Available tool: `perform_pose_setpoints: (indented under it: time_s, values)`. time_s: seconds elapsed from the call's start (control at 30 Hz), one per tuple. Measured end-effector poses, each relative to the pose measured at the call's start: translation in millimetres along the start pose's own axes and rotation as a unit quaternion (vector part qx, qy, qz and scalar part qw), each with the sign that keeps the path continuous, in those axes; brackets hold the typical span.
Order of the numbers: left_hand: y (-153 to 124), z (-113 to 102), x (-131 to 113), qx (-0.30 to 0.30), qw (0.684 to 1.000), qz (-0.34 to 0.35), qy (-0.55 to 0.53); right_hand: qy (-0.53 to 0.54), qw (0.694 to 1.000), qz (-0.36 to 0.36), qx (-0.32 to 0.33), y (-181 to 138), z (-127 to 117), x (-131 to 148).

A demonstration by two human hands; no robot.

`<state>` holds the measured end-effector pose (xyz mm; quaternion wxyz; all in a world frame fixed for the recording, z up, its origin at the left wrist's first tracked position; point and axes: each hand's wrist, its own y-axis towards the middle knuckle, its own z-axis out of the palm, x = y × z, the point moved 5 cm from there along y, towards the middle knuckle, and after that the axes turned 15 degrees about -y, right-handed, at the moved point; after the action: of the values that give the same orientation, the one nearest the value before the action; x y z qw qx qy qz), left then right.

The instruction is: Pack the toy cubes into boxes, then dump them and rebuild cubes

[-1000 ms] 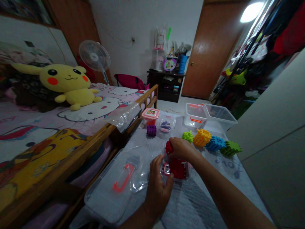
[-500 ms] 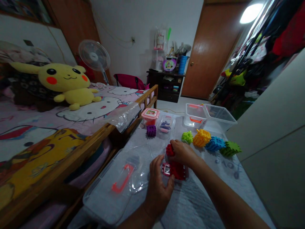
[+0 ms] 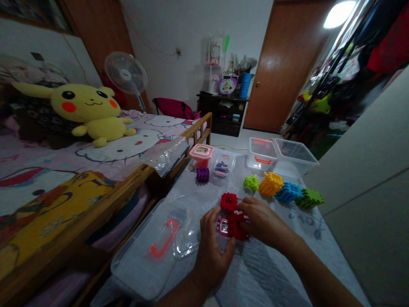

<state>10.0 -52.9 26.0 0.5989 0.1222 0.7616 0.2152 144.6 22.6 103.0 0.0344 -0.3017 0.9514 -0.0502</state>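
Red toothed building blocks (image 3: 229, 202) fill a small clear plastic box (image 3: 220, 242) on the cloth-covered table. A pink-framed piece (image 3: 223, 226) sits among them on the left side. My left hand (image 3: 213, 251) is around the box's near left corner, fingers along its side and thumb at the near edge. Over the right part of the box, my right hand (image 3: 263, 219) has its bent fingers on a red block, their tips partly hidden. Left of the box lies a large clear lid (image 3: 140, 256) with an orange-red handle (image 3: 164, 241).
Purple blocks (image 3: 203, 175) stand by a pink-lidded container (image 3: 201, 151) and a small clear container (image 3: 223, 165). Light-green (image 3: 251, 183), yellow (image 3: 271, 184), blue (image 3: 288, 192) and dark-green blocks (image 3: 309, 198) line the right, before two clear bins (image 3: 295, 155). A wooden bed rail (image 3: 134, 181) borders the left.
My right hand has moved from the far-left red block toward the right side of the box, uncovering that block. My left hand stays almost where it was.
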Motion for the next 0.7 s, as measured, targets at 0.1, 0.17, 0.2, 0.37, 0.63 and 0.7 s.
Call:
perform_pose_setpoints:
  time_s: [0.1, 0.17, 0.2, 0.37, 0.63, 0.7]
  values:
    - [1.0, -0.2, -1.8, -0.004, 1.000, 0.007, 0.009, -0.022, 1.000, -0.003, 0.013, 3.5, 9.6, 3.5]
    - [1.2, -0.7, -2.4, -0.007, 1.000, 0.008, 0.014, -0.038, 0.999, -0.003, 0.011, 6.7, 13.8, 4.9]
    - [1.1, -0.9, -2.6, -0.007, 1.000, 0.009, 0.017, -0.043, 0.999, 0.000, 0.008, 7.7, 15.0, 5.3]
    - [0.9, -0.1, -2.5, -0.001, 1.000, 0.008, 0.016, -0.060, 0.998, 0.009, 0.002, 6.6, 15.7, 6.2]
    - [2.1, -0.2, -3.0, 0.004, 1.000, 0.005, 0.011, -0.104, 0.994, -0.014, -0.023, 13.0, 15.3, 6.2]
    - [2.1, -0.6, -3.8, 0.004, 1.000, 0.006, 0.013, -0.115, 0.993, -0.026, -0.027, 15.7, 16.0, 6.7]
